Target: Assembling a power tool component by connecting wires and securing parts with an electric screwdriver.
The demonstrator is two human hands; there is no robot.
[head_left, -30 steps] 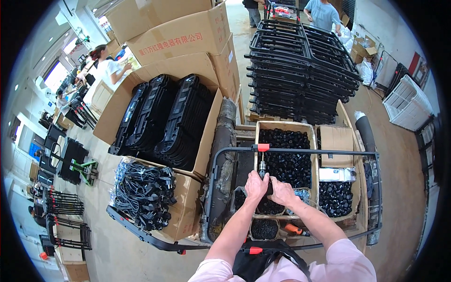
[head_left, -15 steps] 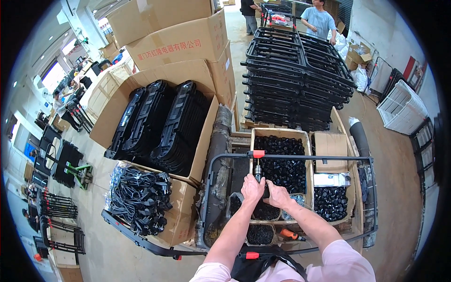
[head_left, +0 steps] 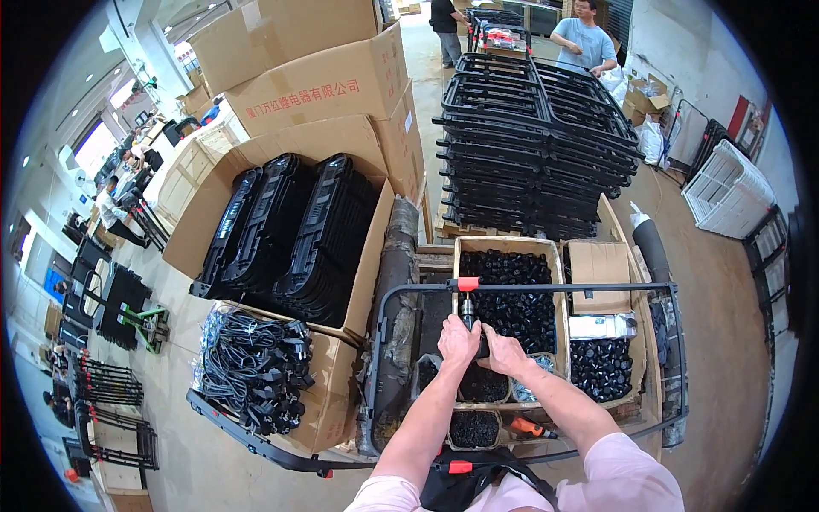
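Observation:
In both hands I hold a dark power drill with a silver chuck (head_left: 467, 305), its nose pointing away from me. My left hand (head_left: 459, 340) wraps round the body just behind the chuck. The fingers of my right hand (head_left: 505, 352) close round the rear of the tool, and the palms hide most of it. The chuck end meets, or lies just short of, a red fitting (head_left: 468, 283) on the far bar of a black tubular frame (head_left: 597, 288). This frame spans the parts boxes. On its near bar, by my waist, sits another red fitting (head_left: 461, 467).
Under the frame are a carton of black caps (head_left: 508, 299), a tub of small screws (head_left: 474, 428) and an orange-handled tool (head_left: 531, 427). Cables (head_left: 256, 363) and a carton of black plastic housings (head_left: 328, 230) stand left. Behind rises a frame stack (head_left: 537, 171), with a person (head_left: 585, 47) beyond.
Both hands keep their grip and place at the red fitting. The view has shifted slightly. Behind the frame stack, the person in the blue shirt has moved an arm.

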